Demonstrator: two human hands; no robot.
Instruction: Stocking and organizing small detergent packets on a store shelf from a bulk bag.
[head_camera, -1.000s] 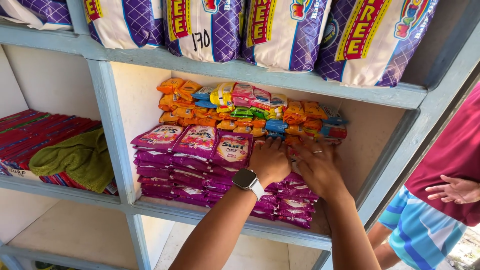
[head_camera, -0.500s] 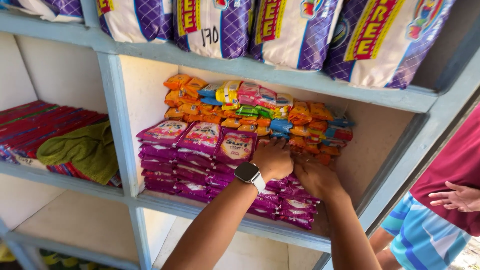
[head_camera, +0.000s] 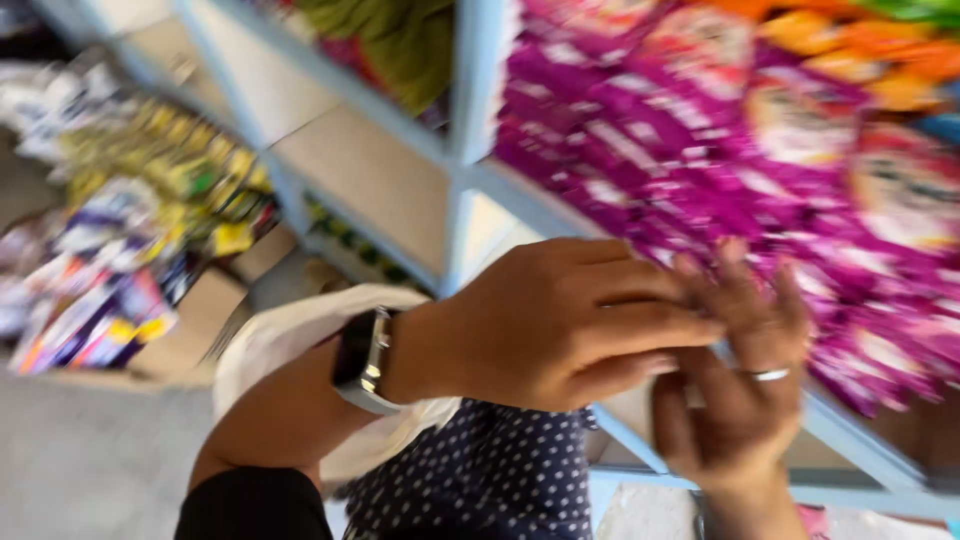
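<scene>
Purple packets (head_camera: 700, 170) just above both hands (head_camera: 570, 325)

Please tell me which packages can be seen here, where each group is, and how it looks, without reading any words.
Purple packets: stacked on the light blue shelf, just above both hands; flat, magenta and purple.
Orange packets: top right, above the purple ones; orange and yellow, blurred.
Yellow-green packets: far left, low down; small, blurred.
Mixed packets: in a cardboard box lower left; purple, orange, white.
</scene>
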